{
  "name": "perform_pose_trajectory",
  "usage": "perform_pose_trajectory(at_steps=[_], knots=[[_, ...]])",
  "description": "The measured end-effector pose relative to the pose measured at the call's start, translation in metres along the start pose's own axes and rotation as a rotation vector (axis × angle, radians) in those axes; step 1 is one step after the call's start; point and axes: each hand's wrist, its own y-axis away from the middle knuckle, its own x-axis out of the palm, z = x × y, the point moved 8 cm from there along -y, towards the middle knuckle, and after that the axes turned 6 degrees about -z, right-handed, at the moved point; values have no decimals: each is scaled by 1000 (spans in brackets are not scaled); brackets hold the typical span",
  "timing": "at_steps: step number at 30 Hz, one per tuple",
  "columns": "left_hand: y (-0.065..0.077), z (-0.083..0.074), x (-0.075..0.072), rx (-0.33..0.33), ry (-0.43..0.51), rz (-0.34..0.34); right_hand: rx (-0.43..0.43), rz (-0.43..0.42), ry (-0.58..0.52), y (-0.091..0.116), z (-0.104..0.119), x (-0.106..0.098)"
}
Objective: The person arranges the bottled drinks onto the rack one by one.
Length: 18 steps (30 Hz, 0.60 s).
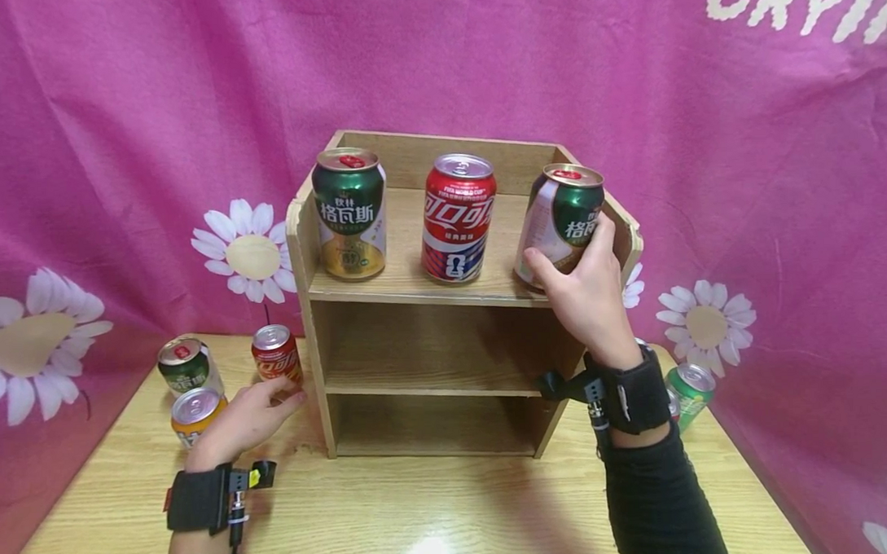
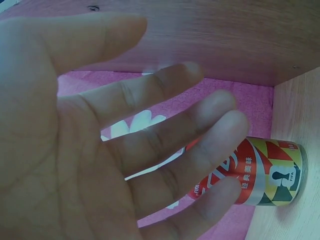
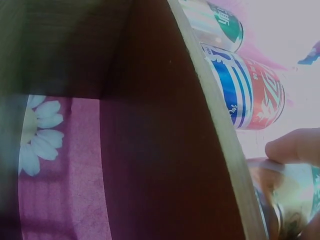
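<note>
On the right of the top shelf, my right hand [image 1: 591, 292] grips a green and white drink can [image 1: 559, 216] with a gold lid. The can leans a little, its base at the shelf's front edge; in the right wrist view the thumb presses the can's lower side [image 3: 287, 192]. My left hand [image 1: 246, 418] is low on the left, fingers loosely extended and holding nothing. Just behind its fingertips stands a red cola can [image 1: 276, 356], partly hidden by the fingers in the left wrist view. A red and blue cola can [image 1: 459, 219] and another green can [image 1: 350, 215] stand on the top shelf.
The wooden shelf unit [image 1: 425, 294] has two lower tiers under the top. To the left on the table [image 1: 393, 515] are a green can [image 1: 188, 366] and an orange can [image 1: 197, 412]. Behind my right wrist stands a light green can [image 1: 689, 391]. A pink curtain [image 1: 436, 65] hangs behind.
</note>
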Motion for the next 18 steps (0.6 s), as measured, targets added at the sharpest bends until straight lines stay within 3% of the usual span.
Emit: perform_pose_trajectory(at_steps=[18], knots=[[3, -3, -4, 17, -37, -32, 27, -28, 38, -1, 1, 2]])
